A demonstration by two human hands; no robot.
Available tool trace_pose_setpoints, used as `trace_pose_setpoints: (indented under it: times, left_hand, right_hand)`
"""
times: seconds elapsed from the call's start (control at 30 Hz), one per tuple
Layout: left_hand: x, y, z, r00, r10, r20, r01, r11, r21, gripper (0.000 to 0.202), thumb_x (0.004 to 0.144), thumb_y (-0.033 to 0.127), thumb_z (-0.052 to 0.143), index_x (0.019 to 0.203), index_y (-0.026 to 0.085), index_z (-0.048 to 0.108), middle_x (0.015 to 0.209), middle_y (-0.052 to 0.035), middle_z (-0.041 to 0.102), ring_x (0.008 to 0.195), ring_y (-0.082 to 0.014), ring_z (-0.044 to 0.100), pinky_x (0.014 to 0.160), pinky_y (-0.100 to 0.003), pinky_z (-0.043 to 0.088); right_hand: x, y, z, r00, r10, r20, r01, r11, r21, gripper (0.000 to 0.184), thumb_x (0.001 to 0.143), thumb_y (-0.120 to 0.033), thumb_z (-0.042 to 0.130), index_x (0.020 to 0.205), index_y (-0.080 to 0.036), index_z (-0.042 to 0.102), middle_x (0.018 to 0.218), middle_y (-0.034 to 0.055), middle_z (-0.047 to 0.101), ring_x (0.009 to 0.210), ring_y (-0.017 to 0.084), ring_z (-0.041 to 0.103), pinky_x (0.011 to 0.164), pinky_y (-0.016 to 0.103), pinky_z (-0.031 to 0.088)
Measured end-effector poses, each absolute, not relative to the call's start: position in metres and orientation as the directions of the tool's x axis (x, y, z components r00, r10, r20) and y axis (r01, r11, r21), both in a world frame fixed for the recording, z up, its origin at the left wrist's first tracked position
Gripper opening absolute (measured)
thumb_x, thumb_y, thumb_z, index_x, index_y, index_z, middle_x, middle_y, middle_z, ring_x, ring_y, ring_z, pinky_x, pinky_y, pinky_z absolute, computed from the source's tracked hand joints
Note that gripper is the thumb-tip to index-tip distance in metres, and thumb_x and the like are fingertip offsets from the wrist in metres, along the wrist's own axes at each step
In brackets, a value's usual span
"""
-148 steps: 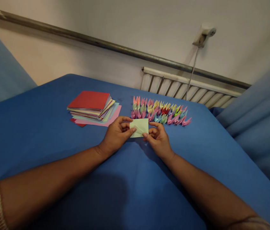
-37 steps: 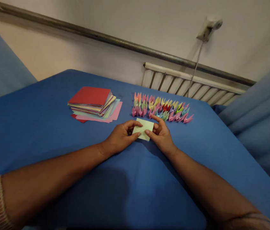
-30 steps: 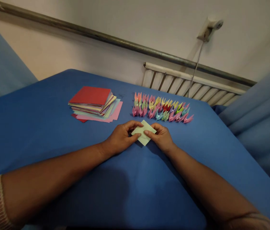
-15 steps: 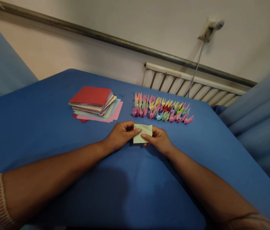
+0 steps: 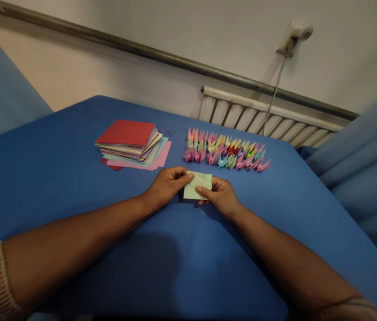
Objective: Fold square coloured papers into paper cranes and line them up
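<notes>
A small pale green folded paper is held just above the blue table, near its middle. My left hand pinches the paper's upper left corner between thumb and fingers. My right hand grips its right side, the thumb lying across the front. Both hands are closed on the paper. Creases show on its face.
A stack of coloured paper squares, red on top, lies to the back left. Rows of several small folded paper cranes stand just behind the hands. A radiator and a wall rail run behind the table.
The paper was turned in my hands from a tilted diamond a second ago to a level rectangle. My left fingers have shifted to its upper left corner.
</notes>
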State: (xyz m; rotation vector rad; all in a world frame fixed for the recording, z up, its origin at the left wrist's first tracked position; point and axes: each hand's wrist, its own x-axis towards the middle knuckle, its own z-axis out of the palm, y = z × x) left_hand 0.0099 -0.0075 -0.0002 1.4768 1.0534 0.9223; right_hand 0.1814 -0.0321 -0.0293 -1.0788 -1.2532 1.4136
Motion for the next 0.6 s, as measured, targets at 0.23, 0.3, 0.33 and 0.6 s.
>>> trace_pose_setpoints:
  times: [0.23, 0.3, 0.33, 0.6]
  left_hand:
    - [0.0138, -0.0076, -0.0065, 0.398, 0.917, 0.003, 0.086, -0.041, 0.995, 0.03, 0.074, 0.042, 0.066, 0.088, 0.015, 0.062, 0.081, -0.0016, 0.066, 0.071, -0.014, 0.06, 0.065, -0.026, 0.048]
    - [0.0152, -0.0077, -0.009, 0.392, 0.92, 0.018, 0.061, -0.045, 0.997, 0.031, 0.07, 0.037, 0.07, 0.091, 0.015, 0.061, 0.088, -0.0028, 0.067, 0.077, -0.015, 0.062, 0.072, -0.028, 0.049]
    - [0.0155, -0.0077, -0.0096, 0.376, 0.926, 0.02, 0.057, -0.044, 0.997, 0.03, 0.07, 0.035, 0.071, 0.09, 0.015, 0.061, 0.088, -0.0024, 0.067, 0.077, -0.0146, 0.062, 0.073, -0.028, 0.05]
    - [0.0127, -0.0032, -0.0084, 0.371, 0.927, -0.055, 0.104, 0.018, 0.994, 0.029, 0.067, 0.026, 0.072, 0.09, 0.016, 0.057, 0.076, 0.0003, 0.066, 0.067, -0.0132, 0.063, 0.065, -0.027, 0.05]
  right_hand:
    - [0.1798, -0.0318, -0.025, -0.125, 0.99, -0.064, -0.084, -0.075, -0.994, 0.04, 0.065, -0.044, 0.078, 0.087, -0.014, 0.066, 0.061, 0.0011, 0.067, 0.046, 0.012, 0.06, 0.04, 0.021, 0.04]
    - [0.1785, -0.0325, -0.0247, -0.115, 0.991, -0.069, -0.104, -0.081, -0.991, 0.041, 0.064, -0.045, 0.078, 0.088, -0.014, 0.066, 0.062, 0.0011, 0.067, 0.046, 0.012, 0.06, 0.041, 0.021, 0.04]
    - [0.1781, -0.033, -0.0245, -0.124, 0.989, -0.074, -0.112, -0.088, -0.99, 0.041, 0.065, -0.045, 0.078, 0.088, -0.014, 0.066, 0.062, 0.0012, 0.067, 0.046, 0.012, 0.06, 0.041, 0.021, 0.04]
    - [0.186, -0.0263, -0.0299, -0.05, 0.998, 0.026, -0.138, 0.019, -0.99, 0.033, 0.065, -0.04, 0.076, 0.084, -0.019, 0.059, 0.063, -0.0037, 0.061, 0.052, 0.01, 0.053, 0.051, 0.024, 0.043]
